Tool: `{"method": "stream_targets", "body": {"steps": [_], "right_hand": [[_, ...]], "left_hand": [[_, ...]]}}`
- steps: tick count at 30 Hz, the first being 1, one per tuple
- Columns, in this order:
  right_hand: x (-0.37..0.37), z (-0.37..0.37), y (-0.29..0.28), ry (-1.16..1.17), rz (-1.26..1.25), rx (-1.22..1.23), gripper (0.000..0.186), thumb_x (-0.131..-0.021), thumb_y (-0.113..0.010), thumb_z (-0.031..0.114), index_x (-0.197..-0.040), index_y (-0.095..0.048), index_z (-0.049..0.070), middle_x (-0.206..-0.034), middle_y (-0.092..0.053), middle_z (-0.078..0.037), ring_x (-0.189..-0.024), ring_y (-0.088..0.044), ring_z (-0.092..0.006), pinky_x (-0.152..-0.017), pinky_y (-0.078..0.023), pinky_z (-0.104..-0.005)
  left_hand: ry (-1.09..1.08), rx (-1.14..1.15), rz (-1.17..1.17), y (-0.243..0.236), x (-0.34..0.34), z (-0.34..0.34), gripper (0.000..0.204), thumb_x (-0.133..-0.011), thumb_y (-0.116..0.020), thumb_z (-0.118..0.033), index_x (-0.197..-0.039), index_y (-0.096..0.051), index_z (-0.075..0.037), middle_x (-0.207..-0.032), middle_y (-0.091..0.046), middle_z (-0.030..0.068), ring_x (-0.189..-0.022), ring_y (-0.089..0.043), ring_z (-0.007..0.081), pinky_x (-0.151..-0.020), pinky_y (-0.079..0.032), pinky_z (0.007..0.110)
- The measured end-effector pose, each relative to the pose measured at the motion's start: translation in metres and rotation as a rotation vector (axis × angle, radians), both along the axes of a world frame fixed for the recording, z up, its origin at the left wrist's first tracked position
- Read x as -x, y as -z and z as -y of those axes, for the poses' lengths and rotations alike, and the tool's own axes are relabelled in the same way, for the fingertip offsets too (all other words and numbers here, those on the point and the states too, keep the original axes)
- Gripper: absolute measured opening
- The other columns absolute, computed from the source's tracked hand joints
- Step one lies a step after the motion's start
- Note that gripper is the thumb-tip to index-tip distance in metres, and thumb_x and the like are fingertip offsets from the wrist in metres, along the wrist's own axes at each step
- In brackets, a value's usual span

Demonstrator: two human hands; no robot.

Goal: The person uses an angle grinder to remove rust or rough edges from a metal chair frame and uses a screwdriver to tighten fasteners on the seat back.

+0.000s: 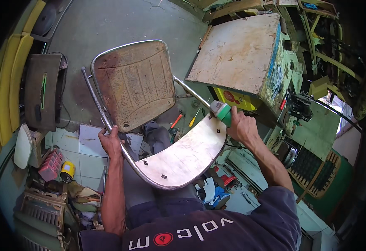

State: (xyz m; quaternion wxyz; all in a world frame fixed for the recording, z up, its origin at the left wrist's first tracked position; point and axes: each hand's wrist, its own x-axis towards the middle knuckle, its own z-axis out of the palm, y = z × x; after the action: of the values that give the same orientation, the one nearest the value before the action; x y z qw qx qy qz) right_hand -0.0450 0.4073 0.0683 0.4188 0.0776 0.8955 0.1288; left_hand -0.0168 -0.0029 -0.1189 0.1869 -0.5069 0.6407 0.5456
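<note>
A metal chair frame (132,164) of chromed tube lies tilted across my lap. Its rusty brown seat pan (137,83) is at the far end; nearer me, a curved white back panel (183,157) shows several small dark clips. My left hand (111,142) is closed around the left tube, beside the seat's near corner. With my right hand (242,125) I grip a green angle grinder (222,114). Its metal head is at the right tube, by the panel's upper corner; whether its disc touches is hidden.
A worn wooden-topped cabinet (237,54) stands ahead on the right. An orange-handled tool (176,121) and a yellow-handled screwdriver (192,122) lie on the floor beyond the panel. To the left are a yellow can (68,171), a red-and-white pack (51,165) and yellow cushions (13,83).
</note>
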Motion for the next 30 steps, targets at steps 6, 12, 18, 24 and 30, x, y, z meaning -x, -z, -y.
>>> {"method": "stream_targets", "body": {"steps": [6,12,18,24,30], "right_hand": [[-0.012,0.006,0.015,-0.082,-0.030,-0.029,0.056,-0.076,-0.072,0.016,-0.123,-0.044,0.002,-0.092,-0.067,-0.024,-0.075,-0.070,-0.0438,-0.066,-0.053,-0.0546],[-0.002,0.012,0.011,-0.070,0.048,-0.052,0.059,-0.077,-0.072,0.016,-0.126,-0.044,-0.001,-0.097,-0.067,-0.028,-0.079,-0.071,-0.0438,-0.069,-0.054,-0.0542],[0.001,0.007,0.006,-0.072,-0.038,-0.063,0.052,-0.074,-0.069,0.011,-0.118,-0.046,-0.003,-0.089,-0.069,-0.026,-0.079,-0.073,-0.0410,-0.070,-0.056,-0.0524],[-0.001,-0.002,0.016,-0.150,0.090,-0.043,0.047,-0.076,-0.068,0.014,-0.117,-0.048,0.001,-0.087,-0.071,-0.024,-0.076,-0.072,-0.0427,-0.067,-0.055,-0.0537],[0.009,0.015,0.005,-0.154,0.029,-0.055,0.043,-0.076,-0.066,0.012,-0.113,-0.048,-0.003,-0.084,-0.069,-0.024,-0.075,-0.072,-0.0388,-0.066,-0.054,-0.0484]], "left_hand": [[-0.004,-0.041,-0.018,0.003,-0.002,-0.001,0.063,-0.087,-0.079,-0.025,-0.132,-0.046,0.003,-0.090,-0.058,0.0107,-0.052,-0.058,0.0190,-0.045,-0.050,0.033],[-0.019,-0.016,-0.042,-0.002,-0.003,-0.007,0.063,-0.087,-0.078,-0.024,-0.132,-0.044,0.003,-0.090,-0.055,0.0101,-0.053,-0.058,0.0196,-0.043,-0.048,0.034],[-0.013,-0.019,-0.034,-0.007,0.002,-0.005,0.065,-0.086,-0.078,-0.023,-0.134,-0.041,0.003,-0.093,-0.054,0.0117,-0.052,-0.057,0.0203,-0.042,-0.050,0.034],[-0.016,-0.044,-0.039,-0.004,-0.002,-0.005,0.065,-0.086,-0.077,-0.024,-0.133,-0.042,0.003,-0.095,-0.054,0.0119,-0.054,-0.057,0.0203,-0.043,-0.050,0.034],[0.011,0.017,-0.058,0.005,-0.008,0.001,0.064,-0.087,-0.077,-0.025,-0.133,-0.043,0.004,-0.095,-0.053,0.0110,-0.056,-0.057,0.0194,-0.044,-0.050,0.034]]}}
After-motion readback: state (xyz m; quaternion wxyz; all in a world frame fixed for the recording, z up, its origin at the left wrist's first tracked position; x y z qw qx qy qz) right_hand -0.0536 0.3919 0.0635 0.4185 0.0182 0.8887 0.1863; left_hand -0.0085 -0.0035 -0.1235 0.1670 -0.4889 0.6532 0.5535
